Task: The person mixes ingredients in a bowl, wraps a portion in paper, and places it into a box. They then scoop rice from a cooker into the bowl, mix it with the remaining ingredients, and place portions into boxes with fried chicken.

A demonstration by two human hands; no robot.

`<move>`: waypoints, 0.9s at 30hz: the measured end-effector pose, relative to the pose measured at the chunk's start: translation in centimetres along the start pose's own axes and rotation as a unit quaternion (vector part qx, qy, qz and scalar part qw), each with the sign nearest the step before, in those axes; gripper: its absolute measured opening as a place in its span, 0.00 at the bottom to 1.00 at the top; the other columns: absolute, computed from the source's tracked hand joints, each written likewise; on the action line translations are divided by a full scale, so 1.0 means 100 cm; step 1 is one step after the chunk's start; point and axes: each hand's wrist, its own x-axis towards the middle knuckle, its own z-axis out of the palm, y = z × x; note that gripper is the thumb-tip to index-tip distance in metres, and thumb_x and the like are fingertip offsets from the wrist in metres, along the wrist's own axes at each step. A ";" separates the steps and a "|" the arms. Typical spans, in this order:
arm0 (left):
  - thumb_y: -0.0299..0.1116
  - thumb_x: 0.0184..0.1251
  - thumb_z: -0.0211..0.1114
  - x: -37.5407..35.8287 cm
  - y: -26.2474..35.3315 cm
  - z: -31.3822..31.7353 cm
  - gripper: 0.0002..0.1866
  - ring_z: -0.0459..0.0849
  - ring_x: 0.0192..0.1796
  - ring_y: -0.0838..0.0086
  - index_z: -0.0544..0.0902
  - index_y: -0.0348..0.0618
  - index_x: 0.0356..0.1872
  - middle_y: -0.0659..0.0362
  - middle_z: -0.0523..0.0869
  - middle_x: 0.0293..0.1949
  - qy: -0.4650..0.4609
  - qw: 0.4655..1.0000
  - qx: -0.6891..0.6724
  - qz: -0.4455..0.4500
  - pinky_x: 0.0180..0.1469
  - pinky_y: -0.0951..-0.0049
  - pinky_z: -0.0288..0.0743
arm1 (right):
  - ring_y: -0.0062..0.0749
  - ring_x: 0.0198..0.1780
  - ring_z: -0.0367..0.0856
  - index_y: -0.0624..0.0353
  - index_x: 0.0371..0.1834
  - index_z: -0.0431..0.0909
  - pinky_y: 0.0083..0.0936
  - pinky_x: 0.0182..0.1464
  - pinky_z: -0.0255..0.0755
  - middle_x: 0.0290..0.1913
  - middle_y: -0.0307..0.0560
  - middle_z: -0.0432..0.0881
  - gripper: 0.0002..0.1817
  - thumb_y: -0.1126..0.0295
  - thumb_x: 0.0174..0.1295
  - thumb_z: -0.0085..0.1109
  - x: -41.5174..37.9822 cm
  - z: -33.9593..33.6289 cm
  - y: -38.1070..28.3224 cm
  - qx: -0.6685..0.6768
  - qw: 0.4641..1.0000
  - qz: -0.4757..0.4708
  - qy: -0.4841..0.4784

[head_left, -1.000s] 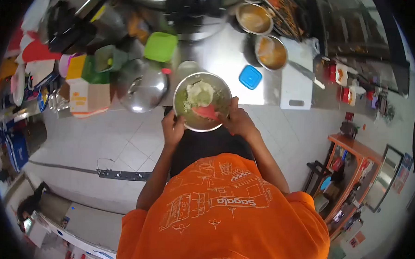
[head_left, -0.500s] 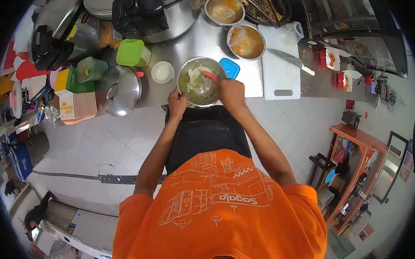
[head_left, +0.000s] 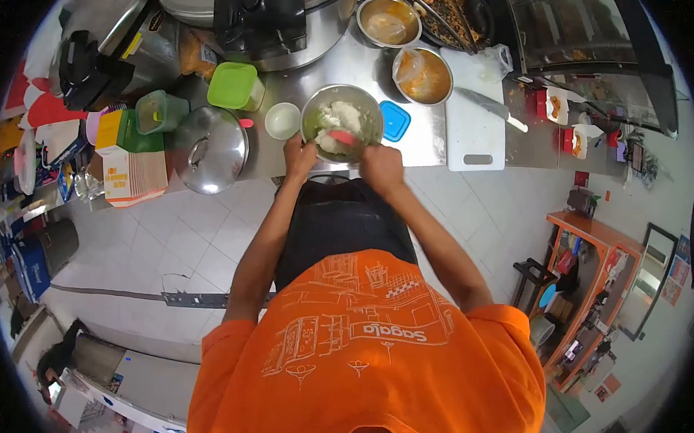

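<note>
A steel bowl stands near the front edge of the steel counter, with a pale, lumpy mass and something green inside. My left hand is closed on the bowl's near left rim. At the near right rim, my right hand is wrapped round a red spatula, whose blade lies in the pale mass. A small white bowl is just left of the steel bowl, and a blue lid lies to its right.
Left are a green-lidded tub, a round steel lid and large steel pots. Two bowls of orange food stand behind. A white cutting board and a knife lie right.
The spatula blade and my right hand have moved toward the near side of the bowl. The counter things appear shifted slightly right in the view.
</note>
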 end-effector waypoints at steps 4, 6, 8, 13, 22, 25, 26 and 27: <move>0.26 0.62 0.54 0.003 -0.024 0.000 0.18 0.87 0.40 0.65 0.80 0.35 0.52 0.50 0.84 0.43 -0.009 0.999 -0.032 0.021 0.31 0.64 0.88 | 0.48 0.25 0.85 0.57 0.19 0.83 0.44 0.27 0.77 0.22 0.57 0.83 0.08 0.69 0.51 0.59 0.022 -0.002 0.011 0.072 0.991 0.072 0.088; 0.25 0.62 0.54 0.005 -0.034 -0.004 0.18 0.86 0.40 0.64 0.80 0.35 0.53 0.50 0.83 0.45 -0.015 0.999 -0.011 0.030 0.32 0.64 0.89 | 0.48 0.26 0.85 0.55 0.21 0.84 0.45 0.27 0.76 0.23 0.57 0.83 0.07 0.68 0.52 0.59 0.011 -0.041 0.006 0.089 0.990 0.088 0.059; 0.25 0.62 0.54 0.010 -0.032 -0.004 0.19 0.86 0.41 0.64 0.79 0.36 0.54 0.49 0.82 0.47 -0.016 0.999 0.002 0.043 0.33 0.64 0.89 | 0.46 0.27 0.85 0.54 0.25 0.84 0.44 0.29 0.77 0.24 0.54 0.83 0.07 0.65 0.52 0.60 0.001 -0.022 -0.016 0.055 0.996 0.058 0.030; 0.25 0.61 0.56 0.015 -0.033 -0.006 0.20 0.86 0.41 0.63 0.78 0.36 0.56 0.49 0.81 0.48 -0.031 0.998 0.017 0.058 0.32 0.65 0.89 | 0.47 0.26 0.85 0.49 0.34 0.85 0.43 0.26 0.75 0.24 0.53 0.84 0.08 0.64 0.55 0.59 0.024 -0.009 -0.003 0.064 0.991 0.061 0.105; 0.26 0.63 0.55 -0.007 0.017 -0.007 0.21 0.87 0.41 0.65 0.78 0.38 0.58 0.50 0.83 0.45 -0.023 0.999 -0.031 -0.033 0.30 0.68 0.88 | 0.47 0.26 0.85 0.49 0.31 0.87 0.42 0.27 0.77 0.25 0.54 0.85 0.10 0.60 0.57 0.59 0.024 -0.024 0.007 0.124 0.981 0.113 0.097; 0.27 0.62 0.55 0.017 -0.023 -0.001 0.21 0.87 0.40 0.65 0.78 0.37 0.57 0.50 0.84 0.43 -0.023 0.997 0.047 0.055 0.30 0.68 0.87 | 0.47 0.25 0.85 0.51 0.27 0.87 0.43 0.27 0.77 0.23 0.54 0.83 0.11 0.60 0.57 0.59 0.027 0.016 -0.004 0.060 0.991 0.049 0.106; 0.27 0.62 0.55 0.026 -0.022 0.002 0.21 0.87 0.40 0.65 0.78 0.37 0.57 0.50 0.84 0.43 -0.018 0.997 0.044 0.064 0.30 0.68 0.87 | 0.47 0.23 0.84 0.50 0.25 0.86 0.43 0.26 0.77 0.22 0.52 0.83 0.10 0.60 0.57 0.59 0.028 0.021 -0.004 0.037 0.995 0.045 0.086; 0.26 0.58 0.55 0.021 -0.017 0.002 0.20 0.87 0.37 0.62 0.80 0.36 0.52 0.48 0.85 0.39 0.007 0.998 0.024 0.057 0.32 0.65 0.85 | 0.47 0.23 0.84 0.50 0.25 0.86 0.43 0.26 0.77 0.22 0.52 0.83 0.10 0.60 0.57 0.59 0.031 0.008 0.000 0.035 0.995 0.040 0.086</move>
